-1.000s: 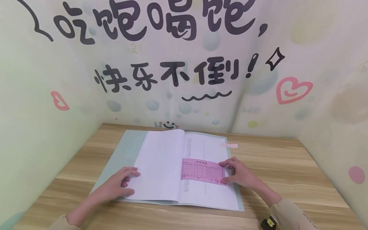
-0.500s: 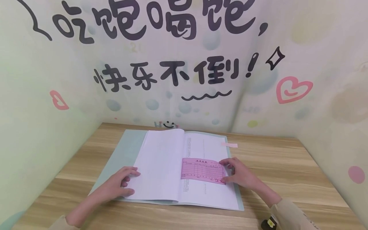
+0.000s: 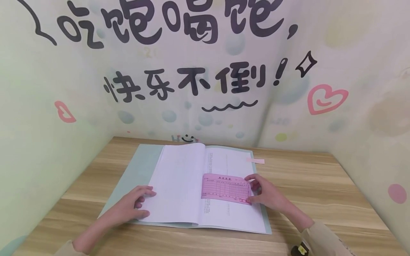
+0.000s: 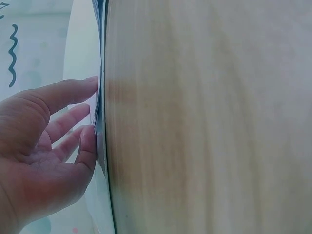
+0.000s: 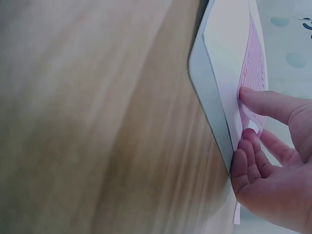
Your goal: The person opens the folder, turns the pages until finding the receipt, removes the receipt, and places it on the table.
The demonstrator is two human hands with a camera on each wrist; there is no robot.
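A pale blue folder (image 3: 145, 156) lies spread on the table, with a blank white sheet (image 3: 179, 177) turned to its left side and a printed list page (image 3: 221, 220) on its right. Across the printed page is a pink receipt slip (image 3: 221, 188) with a ruled grid, slightly bowed up at its right end. My right hand (image 3: 267, 193) holds that end, thumb at the lower corner and index finger at the upper one; the right wrist view shows the other fingers curled at the page edge. My left hand (image 3: 129, 204) rests, fingers loosely bent, on the left edge of the blank sheet.
A pink sticky tab (image 3: 256, 161) juts from the folder's upper right edge. The wooden table (image 3: 307, 177) meets printed fabric walls (image 3: 144, 117) at the back and sides. A dark object with a yellow mark (image 3: 300, 250) is by the right sleeve.
The upper edge of the pink receipt slip has risen slightly, and my right index finger has shifted a little with it. My left hand stays put.
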